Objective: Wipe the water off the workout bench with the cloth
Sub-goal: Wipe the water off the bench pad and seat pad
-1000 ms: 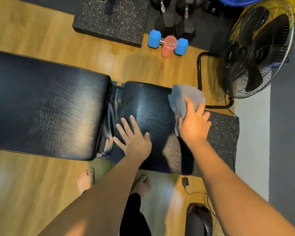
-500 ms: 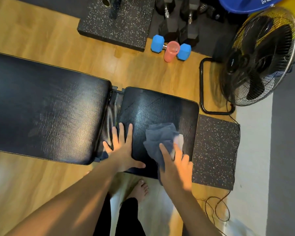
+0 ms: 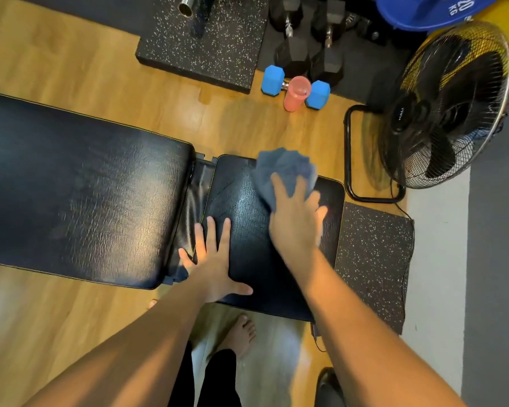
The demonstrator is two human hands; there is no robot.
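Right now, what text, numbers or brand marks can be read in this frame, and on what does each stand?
"20 KG": white print on the blue weight plate at the top right, partly cut off by the frame edge.
Small light mark on the fan hub: too small and blurred to read.
Nothing readable on the bench, cloth or dumbbells.

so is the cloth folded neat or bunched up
Bunched up: the cloth lies crumpled in loose folds under the right hand on the bench.
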